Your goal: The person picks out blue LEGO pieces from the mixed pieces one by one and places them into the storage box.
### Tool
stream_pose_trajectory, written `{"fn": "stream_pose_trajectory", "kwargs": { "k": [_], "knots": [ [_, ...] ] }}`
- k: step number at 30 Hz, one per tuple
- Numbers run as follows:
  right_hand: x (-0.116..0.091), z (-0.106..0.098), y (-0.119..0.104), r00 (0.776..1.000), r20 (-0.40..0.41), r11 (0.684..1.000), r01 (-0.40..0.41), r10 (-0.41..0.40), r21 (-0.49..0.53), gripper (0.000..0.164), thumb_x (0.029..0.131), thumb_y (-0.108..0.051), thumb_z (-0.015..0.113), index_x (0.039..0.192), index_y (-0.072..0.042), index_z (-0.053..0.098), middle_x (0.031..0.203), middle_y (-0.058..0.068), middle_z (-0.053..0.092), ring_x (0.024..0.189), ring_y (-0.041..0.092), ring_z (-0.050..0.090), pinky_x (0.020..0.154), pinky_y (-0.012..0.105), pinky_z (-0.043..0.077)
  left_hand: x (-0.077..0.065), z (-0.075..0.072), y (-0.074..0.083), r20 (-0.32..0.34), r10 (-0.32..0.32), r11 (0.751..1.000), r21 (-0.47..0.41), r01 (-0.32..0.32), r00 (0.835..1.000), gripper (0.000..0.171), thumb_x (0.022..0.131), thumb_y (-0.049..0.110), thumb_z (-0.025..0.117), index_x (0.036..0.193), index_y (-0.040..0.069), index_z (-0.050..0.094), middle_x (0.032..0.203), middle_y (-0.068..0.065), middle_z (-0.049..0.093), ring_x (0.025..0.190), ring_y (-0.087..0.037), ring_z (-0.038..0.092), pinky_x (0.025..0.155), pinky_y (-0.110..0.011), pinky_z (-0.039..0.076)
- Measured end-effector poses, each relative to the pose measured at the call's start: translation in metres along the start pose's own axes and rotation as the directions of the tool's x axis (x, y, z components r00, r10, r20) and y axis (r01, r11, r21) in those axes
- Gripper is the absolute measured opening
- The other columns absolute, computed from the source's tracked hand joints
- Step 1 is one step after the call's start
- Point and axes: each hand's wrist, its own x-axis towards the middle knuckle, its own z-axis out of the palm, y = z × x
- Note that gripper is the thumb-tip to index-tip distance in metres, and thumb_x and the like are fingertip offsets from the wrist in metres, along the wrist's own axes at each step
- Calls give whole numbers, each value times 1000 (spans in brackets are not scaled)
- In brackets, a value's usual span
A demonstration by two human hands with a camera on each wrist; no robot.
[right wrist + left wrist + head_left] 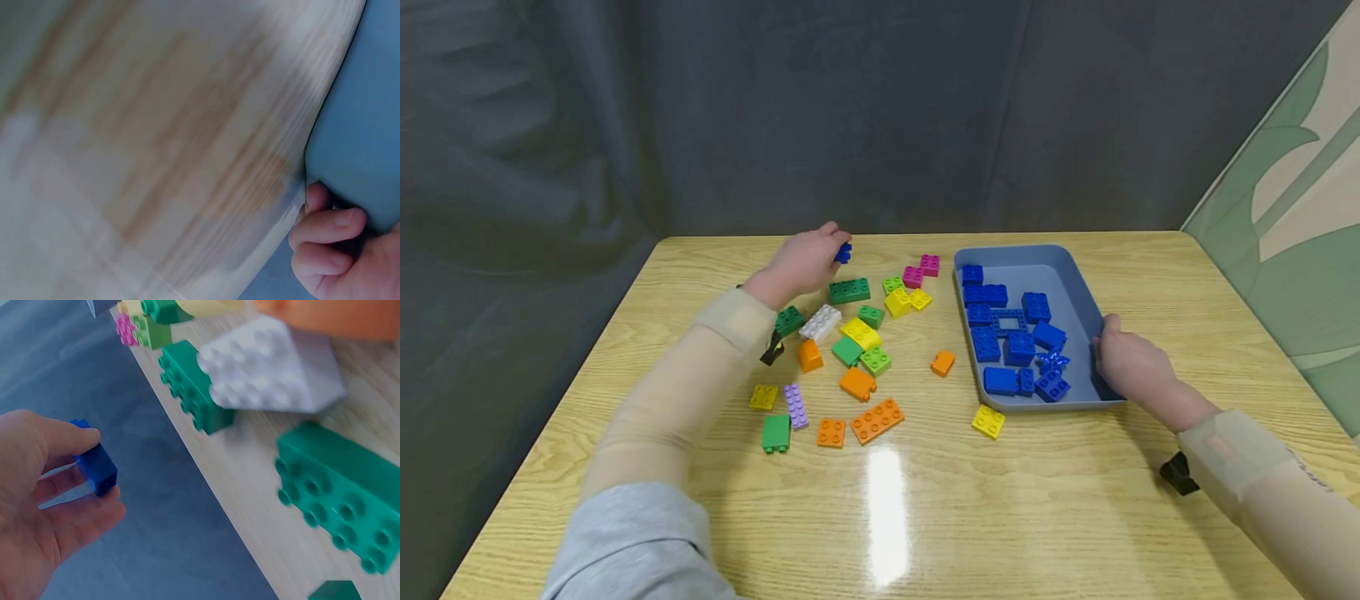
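Observation:
Near the table's far edge, my left hand (pixel 805 260) pinches a blue toy brick (pixel 97 464) between thumb and fingers. Studs show on the brick in the head view. My right hand (pixel 1133 360) grips the right wall of a grey-blue plastic tray (pixel 1078 287), its fingers curled at the side in the right wrist view. Inside the tray lie several blue bricks (pixel 1019 347), a square blue frame piece (pixel 1008 322) and a blue star-shaped piece (pixel 1052 362). Closest to the left hand on the table is a dark green brick (pixel 849 291).
Loose bricks are spread left of the tray: a white brick (pixel 820 322), a purple brick (pixel 796 406), an orange brick (pixel 877 421), magenta bricks (pixel 913 277) and several green and yellow ones. One yellow brick (pixel 988 422) lies by the tray's near edge. A dark curtain (pixel 850 117) hangs behind.

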Motion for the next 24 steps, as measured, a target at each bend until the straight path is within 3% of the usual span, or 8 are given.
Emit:
{"fn": "stream_pose_trajectory", "kwargs": {
  "k": [10,18,24],
  "knots": [
    [3,0,-1,1000,12,1000,-1,1,5,35,101,-7,35,112,25,26,52,15,47,44,26,52,40,42,43,26,-3,29,58,54,999,3,-54,997,44,97,10,56,139,0,48,122,-16,53,99,-27,59,92,-37,49],
    [3,-1,-1,1000,19,1000,-4,4,7,35,101,-7,35,112,24,25,52,14,47,44,26,52,40,41,43,48,-9,54,51,98,995,9,-99,994,44,96,18,62,136,3,51,122,-11,56,102,-23,58,94,-34,48],
    [3,-2,1,999,30,1000,-13,13,3,36,102,-8,34,114,25,24,53,14,47,45,26,52,40,41,43,65,-12,72,66,90,995,41,-93,994,44,96,26,63,135,9,51,125,-7,56,105,-21,58,95,-32,47]
  ]
}}
